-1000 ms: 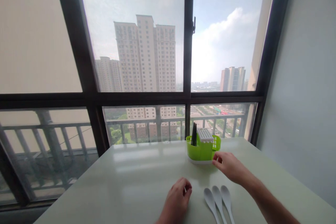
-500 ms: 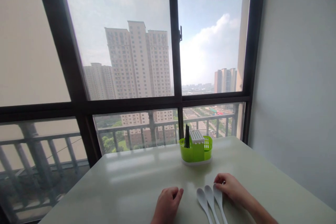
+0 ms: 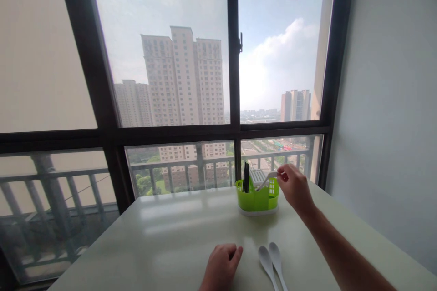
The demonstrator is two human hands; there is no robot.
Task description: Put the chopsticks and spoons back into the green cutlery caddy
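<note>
Glossy table (image 3: 177, 236): right hand (image 3: 294, 187) pinches white spoon (image 3: 266, 179) (smooth plastic).

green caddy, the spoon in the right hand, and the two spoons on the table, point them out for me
green caddy (image 3: 254, 200), head view, on its front wall
spoon in the right hand (image 3: 267, 178), head view, on its white handle over the caddy
two spoons on the table (image 3: 269, 259), head view, on the bowls

The counter (image 3: 177, 236) is smooth and glossy. The green cutlery caddy (image 3: 256, 198) at 12 o'clock looks plastic. The white spoons (image 3: 271, 259) look glossy.
</note>
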